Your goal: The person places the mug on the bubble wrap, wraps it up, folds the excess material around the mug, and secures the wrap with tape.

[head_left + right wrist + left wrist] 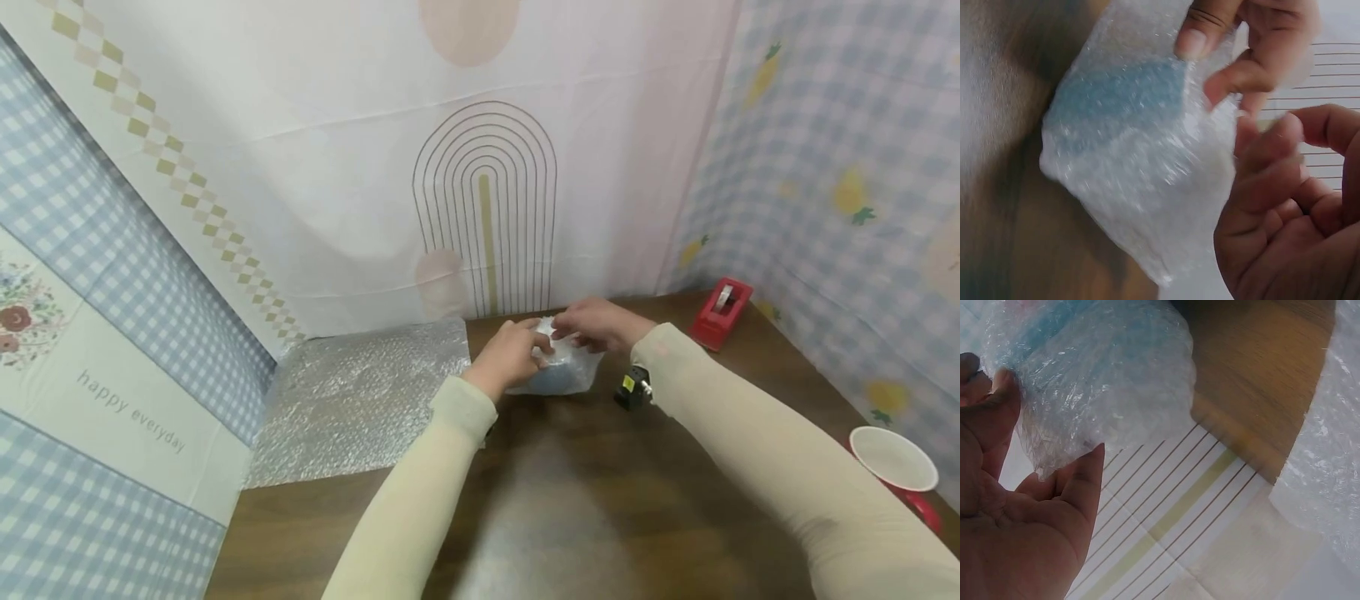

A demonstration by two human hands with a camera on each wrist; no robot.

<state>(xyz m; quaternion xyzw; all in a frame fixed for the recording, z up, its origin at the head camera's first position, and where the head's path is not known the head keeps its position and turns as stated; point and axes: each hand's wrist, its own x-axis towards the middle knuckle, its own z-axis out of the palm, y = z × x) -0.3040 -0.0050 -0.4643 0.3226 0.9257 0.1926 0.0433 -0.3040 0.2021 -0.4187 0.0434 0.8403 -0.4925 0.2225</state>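
Head view: I see the left hand (512, 354), fingers curled on the bubble-wrapped bundle (557, 379) just below centre, toward the counter's (660, 500) back; right hand (603, 323), fingers bent, pinch uncertain. I'd expect light, slippery, soft padding, contents possibly fragile; hold both sides gently.

The bubble wrap (1141, 206) blurs the blue thing (1125, 94) inside, the right sleeve (757, 433) hides part of the red cup (892, 460), and the left wrist view's top edge cuts off the wrap.
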